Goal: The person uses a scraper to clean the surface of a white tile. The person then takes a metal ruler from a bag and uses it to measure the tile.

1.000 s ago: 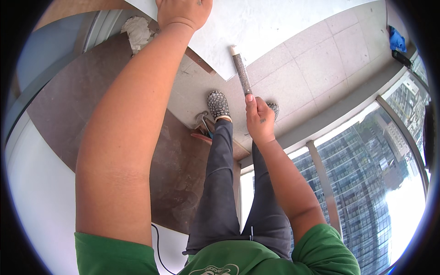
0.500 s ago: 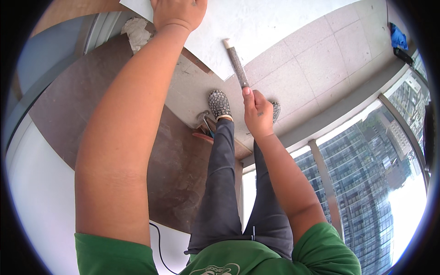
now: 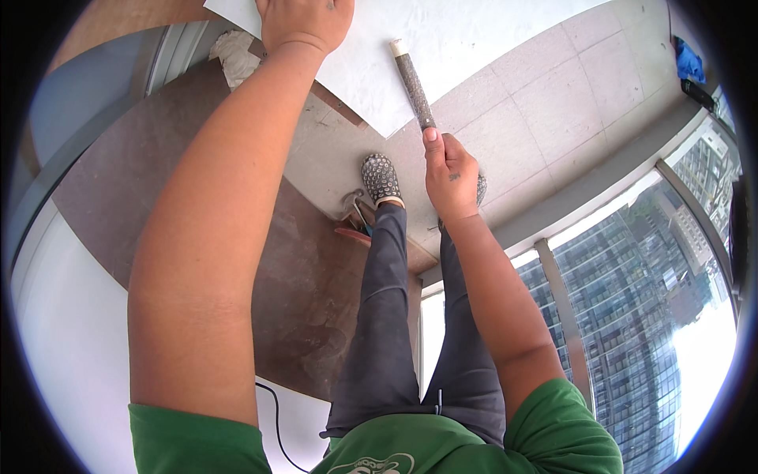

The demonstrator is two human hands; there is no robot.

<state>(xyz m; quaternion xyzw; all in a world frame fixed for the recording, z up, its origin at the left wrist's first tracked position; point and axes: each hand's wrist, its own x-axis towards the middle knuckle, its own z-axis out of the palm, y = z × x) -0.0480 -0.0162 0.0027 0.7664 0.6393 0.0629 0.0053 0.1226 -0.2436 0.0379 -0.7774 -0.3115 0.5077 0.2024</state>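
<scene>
My left hand (image 3: pixel 306 25) lies palm down over a large white board (image 3: pixel 371 87) at the top of the view. The bases of its fingers spread apart, while the fingertips are cut off by the upper edge. In my right hand (image 3: pixel 452 175) is a dark, speckled stick (image 3: pixel 414 88) with a pale tip, gripped at its near end with the thumb along it. The stick slants up and away, its far part in front of the board's right portion. Whether its tip touches the board I cannot tell.
Below are my feet in spotted shoes (image 3: pixel 381 178) on pale floor tiles (image 3: pixel 545 103). A hand tool with a red part (image 3: pixel 353 232) lies by a brown panel (image 3: pixel 292 292). Crumpled paper (image 3: pixel 234 55) is at the upper left. Tall windows (image 3: pixel 624 300) line the right.
My right hand has risen slightly, carrying the stick farther up and away across the board. The left hand has stayed nearly in place.
</scene>
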